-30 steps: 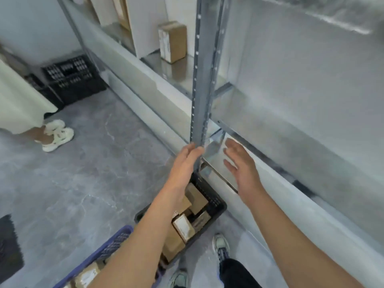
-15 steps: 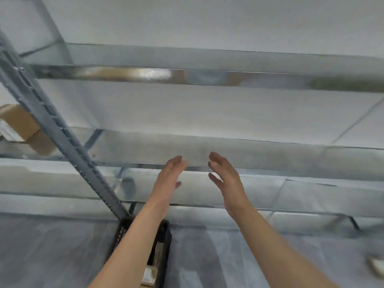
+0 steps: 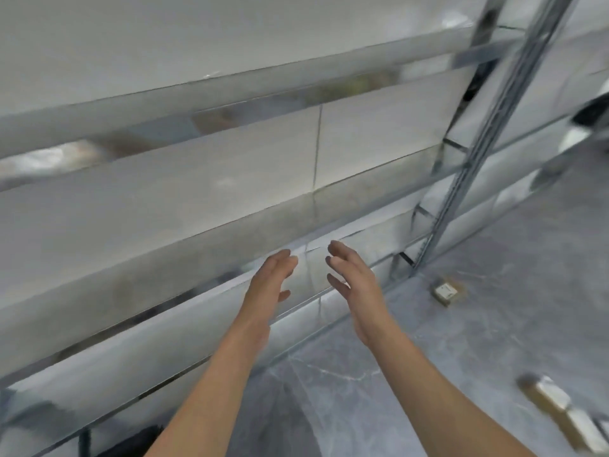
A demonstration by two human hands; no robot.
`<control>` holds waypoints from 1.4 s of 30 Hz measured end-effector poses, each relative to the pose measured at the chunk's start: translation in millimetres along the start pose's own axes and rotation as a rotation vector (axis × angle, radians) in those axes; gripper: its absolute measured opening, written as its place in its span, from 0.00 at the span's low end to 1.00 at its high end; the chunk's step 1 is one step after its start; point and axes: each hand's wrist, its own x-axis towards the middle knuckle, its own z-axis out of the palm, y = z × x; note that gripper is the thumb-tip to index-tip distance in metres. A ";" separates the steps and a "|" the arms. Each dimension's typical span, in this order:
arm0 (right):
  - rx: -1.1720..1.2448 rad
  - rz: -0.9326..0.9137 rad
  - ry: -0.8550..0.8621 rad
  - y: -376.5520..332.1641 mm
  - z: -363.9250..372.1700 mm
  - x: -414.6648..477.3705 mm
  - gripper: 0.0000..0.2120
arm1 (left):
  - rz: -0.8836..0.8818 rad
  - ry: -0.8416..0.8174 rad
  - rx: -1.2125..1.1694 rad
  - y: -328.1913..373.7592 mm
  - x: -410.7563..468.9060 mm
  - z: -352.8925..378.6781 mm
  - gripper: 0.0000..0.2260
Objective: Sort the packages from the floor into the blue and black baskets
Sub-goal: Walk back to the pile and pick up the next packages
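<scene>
Left hand: the bare left hand (image 3: 268,278) is up in the air in front of the shelves. Its fingers are straight and close together, the thumb sticks out to the side, and the palm faces the other hand. It holds nothing
Right hand: the bare right hand (image 3: 354,285) is up at the same height. Its fingers are straight and a little spread, and the palm faces the left hand. It holds nothing too
Between the hands: they are near each other but do not touch
Small package: a small brown cardboard package with a white label (image 3: 446,289) lies on the floor, just beside the foot of the post. It is off to the right of the right hand, and no hand touches it
More packages: brown and white blurry packages (image 3: 557,409) lie on the floor in the bottom right corner. They look like two lying end to end, but it is too blurry to be sure
Shelves: the long shiny grey metal shelves (image 3: 197,232) slant across the view behind the hands
Post: a tall grey metal post with small holes (image 3: 487,133) stands at the right end of the shelves and goes down to the floor
Floor: the grey stone floor with thin white lines (image 3: 461,357) fills the right and bottom of the view
</scene>
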 end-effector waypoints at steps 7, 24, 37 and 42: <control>0.064 -0.012 0.229 -6.9 -113.3 -9.9 0.19 | -0.018 -0.237 0.100 -1.5 25.4 124.1 0.17; 0.133 0.071 0.793 3.9 -235.2 -55.8 0.20 | -0.136 -0.768 0.277 -41.6 62.9 288.6 0.23; 0.178 0.102 1.000 19.4 -248.9 -43.6 0.20 | -0.229 -0.956 0.376 -65.3 101.2 319.9 0.19; 0.185 0.128 0.995 32.2 -271.3 -18.8 0.18 | -0.245 -0.941 0.417 -67.7 125.7 331.5 0.23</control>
